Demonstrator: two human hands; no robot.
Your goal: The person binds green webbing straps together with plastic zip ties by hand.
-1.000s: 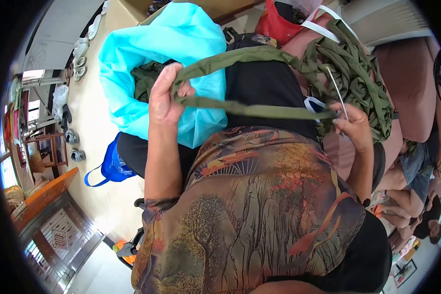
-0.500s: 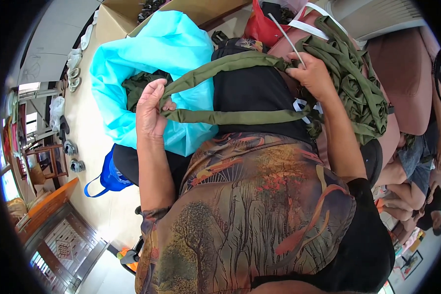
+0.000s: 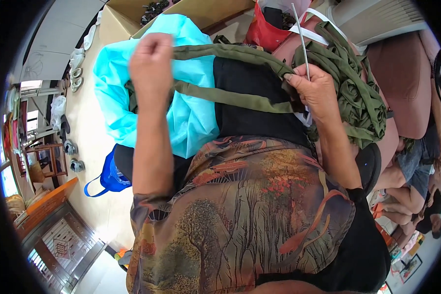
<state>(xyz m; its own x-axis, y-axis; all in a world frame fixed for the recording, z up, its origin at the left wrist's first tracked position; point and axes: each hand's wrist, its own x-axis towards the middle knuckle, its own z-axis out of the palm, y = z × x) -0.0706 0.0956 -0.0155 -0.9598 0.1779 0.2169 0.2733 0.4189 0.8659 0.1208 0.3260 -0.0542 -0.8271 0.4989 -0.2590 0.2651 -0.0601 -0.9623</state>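
Observation:
My right hand [image 3: 316, 88] pinches a thin metal rod [image 3: 300, 32], which points up and away, together with one end of a long olive-green fabric strap [image 3: 230, 51]. The strap stretches across to my left hand [image 3: 152, 68]. That hand is raised and blurred by motion, its fingers curled in where the upper strand reaches it. A lower strand of the strap sags across my black-clad lap. Under my left hand lies a light-blue bag [image 3: 193, 112] with green cloth inside. Just right of my right hand is a big heap of olive-green straps [image 3: 348, 73].
A cardboard box [image 3: 120, 24] and a red bag [image 3: 264, 29] stand at the far side. To the left, a blue bag [image 3: 110, 174] rests by my leg, and shoes [image 3: 76, 73] line the floor. A pinkish-brown seat [image 3: 397, 83] is at right, with other people beyond it.
My left hand has risen away from me, lifting its end of the strap. My right hand has shifted slightly nearer, and the rod now stands more upright in the view.

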